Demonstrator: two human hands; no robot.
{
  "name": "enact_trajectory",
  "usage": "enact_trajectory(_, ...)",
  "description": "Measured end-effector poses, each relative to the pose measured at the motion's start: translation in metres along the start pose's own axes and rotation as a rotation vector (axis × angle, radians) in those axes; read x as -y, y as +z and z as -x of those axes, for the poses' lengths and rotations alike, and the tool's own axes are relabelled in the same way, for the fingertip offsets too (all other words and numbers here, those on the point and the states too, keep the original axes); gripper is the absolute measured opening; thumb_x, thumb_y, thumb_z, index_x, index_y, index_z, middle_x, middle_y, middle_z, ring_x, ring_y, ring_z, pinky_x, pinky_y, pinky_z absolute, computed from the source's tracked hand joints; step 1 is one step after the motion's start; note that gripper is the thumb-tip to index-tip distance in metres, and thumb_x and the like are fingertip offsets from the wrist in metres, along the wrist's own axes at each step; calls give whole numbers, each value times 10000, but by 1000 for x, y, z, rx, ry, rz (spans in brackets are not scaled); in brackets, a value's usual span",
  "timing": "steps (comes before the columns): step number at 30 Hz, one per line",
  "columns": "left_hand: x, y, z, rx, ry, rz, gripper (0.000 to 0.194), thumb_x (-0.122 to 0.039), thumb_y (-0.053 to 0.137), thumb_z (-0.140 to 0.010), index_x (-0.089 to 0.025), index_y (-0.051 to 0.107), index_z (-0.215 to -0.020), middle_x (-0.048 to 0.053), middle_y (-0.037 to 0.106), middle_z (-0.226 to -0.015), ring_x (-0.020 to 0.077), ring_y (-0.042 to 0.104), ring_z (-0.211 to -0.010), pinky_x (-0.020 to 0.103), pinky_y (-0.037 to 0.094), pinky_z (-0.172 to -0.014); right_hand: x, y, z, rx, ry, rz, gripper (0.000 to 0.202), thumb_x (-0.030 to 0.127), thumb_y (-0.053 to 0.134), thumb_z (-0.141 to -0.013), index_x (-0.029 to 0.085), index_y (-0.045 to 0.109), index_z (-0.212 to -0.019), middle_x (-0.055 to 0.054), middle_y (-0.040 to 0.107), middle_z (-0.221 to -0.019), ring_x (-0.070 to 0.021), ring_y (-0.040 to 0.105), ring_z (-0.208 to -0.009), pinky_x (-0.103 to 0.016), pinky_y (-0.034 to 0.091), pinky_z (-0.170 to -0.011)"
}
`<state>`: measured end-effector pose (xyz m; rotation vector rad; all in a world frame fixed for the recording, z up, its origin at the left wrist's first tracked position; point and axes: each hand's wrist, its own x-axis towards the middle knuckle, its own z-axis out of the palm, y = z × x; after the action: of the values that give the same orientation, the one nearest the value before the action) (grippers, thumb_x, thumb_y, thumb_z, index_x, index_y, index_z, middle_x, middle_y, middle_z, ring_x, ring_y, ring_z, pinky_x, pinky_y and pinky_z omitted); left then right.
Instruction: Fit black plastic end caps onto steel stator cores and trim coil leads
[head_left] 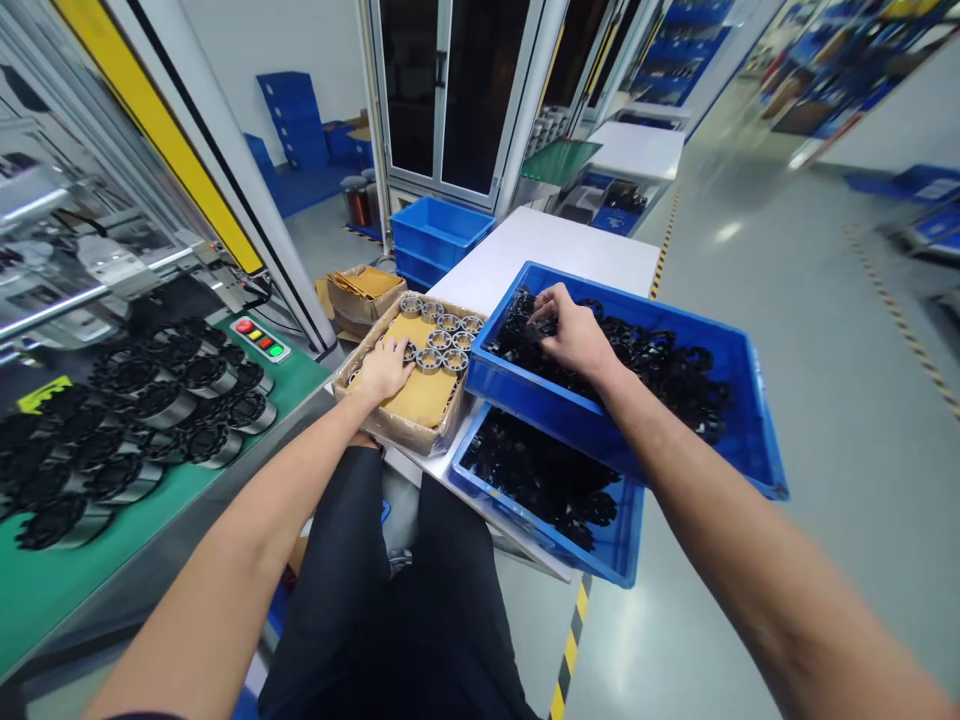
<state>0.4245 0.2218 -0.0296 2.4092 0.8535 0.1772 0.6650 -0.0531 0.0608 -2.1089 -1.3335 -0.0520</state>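
My left hand (386,372) reaches into a cardboard box (409,432) of metal stator cores (429,361), which lie in rows on brown paper. Its fingers curl down onto one core beside the others and partly cover it. To the right, my right hand (574,338) is inside the upper blue bin (555,385), above a heap of black plastic parts (667,365). Thumb and fingers there are bent together on a black plastic part (544,326), whose shape is mostly hidden.
A second blue bin (630,545) of black parts sits under the upper one, on the white table (562,250). At left, cores with black frames (214,445) stand on a green bench (195,510) near a button box (259,340). Empty blue bins (439,230) stand behind.
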Motion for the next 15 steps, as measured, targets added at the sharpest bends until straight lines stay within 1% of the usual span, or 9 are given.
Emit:
enact_trajectory(2, -4, -11, 0, -7, -24, 166, 532, -418, 818, -1098, -202, 688, -1565, 163, 626, -1687, 386, 630, -1541, 671, 565, -1285, 2, -2, 1, 2, 14, -48, 360, 249, 679, -830, 238, 656, -1189, -111, 878, -1133, -238, 763, -822, -349, 609, -753)
enact_trajectory(4, -7, -22, 7, 3, -59, 368, 510, -442, 803, -1110, -194, 692, -1542, 159, 677, -1602, 348, 704, -1422, 606, 640, -1194, 3, -3, 1, -14, 25, -90, 199, 334, 717, -872, 245, 670, -1044, -97, 871, -1079, -225, 750, -820, -342, 608, -747)
enact_trajectory(5, -9, -27, 14, 17, -74, 481, 511, -470, 782, -1123, -192, 683, -1541, 154, 705, -1540, 319, 741, -1331, 557, 677, -1122, 4, -4, 0, -32, 32, -108, 190, 382, 750, -882, 245, 678, -992, -94, 864, -1052, -224, 744, -834, -345, 611, -760)
enact_trajectory(6, -11, -30, 24, 36, -84, 600, 522, -514, 745, -1142, -192, 668, -1545, 145, 731, -1463, 283, 769, -1218, 498, 704, -1030, 5, -6, 0, -54, 39, -124, 223, 423, 791, -876, 243, 688, -957, -91, 855, -1024, -223, 738, -845, -349, 613, -776)
enact_trajectory(7, -12, -33, 39, 60, -87, 720, 547, -575, 688, -1160, -188, 655, -1545, 135, 754, -1371, 246, 779, -1084, 438, 712, -920, 5, -8, -1, -78, 47, -140, 264, 451, 833, -860, 240, 695, -936, -84, 842, -991, -217, 730, -844, -354, 614, -789)
enact_trajectory(9, -14, -35, 78, 119, -73, 953, 663, -726, 549, -1161, -172, 654, -1510, 119, 772, -1177, 192, 730, -819, 348, 662, -694, 8, -14, -5, -130, 62, -173, 338, 480, 897, -828, 226, 688, -906, -53, 802, -910, -191, 702, -803, -356, 611, -796)
enact_trajectory(11, -14, -33, 129, 179, -45, 1156, 810, -866, 480, -1089, -157, 693, -1417, 118, 762, -1022, 178, 650, -649, 318, 576, -530, 15, -20, -6, -197, 70, -212, 412, 512, 944, -800, 227, 652, -858, -16, 754, -825, -162, 661, -752, -340, 592, -767)
enact_trajectory(13, -13, -30, 183, 215, -29, 1318, 863, -947, 538, -1000, -166, 720, -1321, 115, 748, -955, 185, 619, -591, 313, 521, -446, 30, -21, -1, -275, 60, -267, 467, 536, 976, -770, 255, 604, -801, -11, 739, -789, -153, 642, -734, -329, 572, -732)
enact_trajectory(15, -12, -28, 235, 226, -49, 1440, 839, -962, 634, -949, -199, 711, -1289, 101, 743, -958, 190, 621, -591, 301, 498, -410, 58, -10, 19, -342, 28, -343, 500, 523, 985, -770, 288, 545, -750, -41, 773, -829, -160, 672, -749, -332, 572, -713)
